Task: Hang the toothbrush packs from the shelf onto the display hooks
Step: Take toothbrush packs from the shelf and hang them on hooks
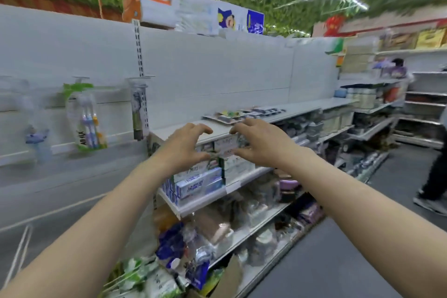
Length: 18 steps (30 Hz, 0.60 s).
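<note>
Left grip [187, 144] and right grip [257, 145] are reaching forward side by side, fingers spread and half-curled, holding nothing. They are hovering just short of the flat carded toothbrush packs [226, 117] lying on the white metal shelf [309, 105]. Pickup is seemingly the step in hand; next, one grip needs closing on a pack's edge. Packs are lying face-up, long axes apparently running along the shelf; blur is hiding which end points where. One green-topped clear pack [84, 123] is hanging upright at left.
</note>
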Tool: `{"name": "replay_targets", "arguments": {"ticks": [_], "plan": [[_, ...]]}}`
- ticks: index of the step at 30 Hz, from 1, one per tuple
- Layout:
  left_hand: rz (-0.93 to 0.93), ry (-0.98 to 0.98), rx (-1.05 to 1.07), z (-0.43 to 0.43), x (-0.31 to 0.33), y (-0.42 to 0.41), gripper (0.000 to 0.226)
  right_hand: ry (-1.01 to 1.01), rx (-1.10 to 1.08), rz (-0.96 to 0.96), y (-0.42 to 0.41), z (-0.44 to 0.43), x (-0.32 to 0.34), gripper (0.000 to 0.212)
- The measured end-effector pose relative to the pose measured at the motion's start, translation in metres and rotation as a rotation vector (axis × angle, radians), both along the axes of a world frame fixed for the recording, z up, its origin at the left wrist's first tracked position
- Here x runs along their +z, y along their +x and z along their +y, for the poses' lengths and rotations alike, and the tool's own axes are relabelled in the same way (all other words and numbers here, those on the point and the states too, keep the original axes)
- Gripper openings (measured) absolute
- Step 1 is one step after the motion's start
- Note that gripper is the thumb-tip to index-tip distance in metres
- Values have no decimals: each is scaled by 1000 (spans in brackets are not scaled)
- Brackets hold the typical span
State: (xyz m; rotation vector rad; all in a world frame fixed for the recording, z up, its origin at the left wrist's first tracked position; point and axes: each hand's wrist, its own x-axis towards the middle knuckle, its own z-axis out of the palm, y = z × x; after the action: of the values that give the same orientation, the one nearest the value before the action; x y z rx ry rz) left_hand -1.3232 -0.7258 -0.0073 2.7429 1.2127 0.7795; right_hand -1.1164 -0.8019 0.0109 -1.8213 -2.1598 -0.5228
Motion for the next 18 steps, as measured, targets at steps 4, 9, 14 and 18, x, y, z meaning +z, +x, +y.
{"name": "replay_targets", "arguments": {"ticks": [4, 9, 14, 18], "plan": [[-34, -27, -49, 28, 10, 98, 67, -10, -57, 26, 102, 18, 11, 53], [-38, -26, -80, 67, 10, 189, 69, -18, -81, 89, 196, 48, 9, 56], [-13, 10, -100, 123, 2, 266, 65, -22, -65, 112, 274, 103, -6, 57], [16, 40, -91, 183, -5, 329, 62, -22, -56, 83, 336, 164, -11, 57]]}}
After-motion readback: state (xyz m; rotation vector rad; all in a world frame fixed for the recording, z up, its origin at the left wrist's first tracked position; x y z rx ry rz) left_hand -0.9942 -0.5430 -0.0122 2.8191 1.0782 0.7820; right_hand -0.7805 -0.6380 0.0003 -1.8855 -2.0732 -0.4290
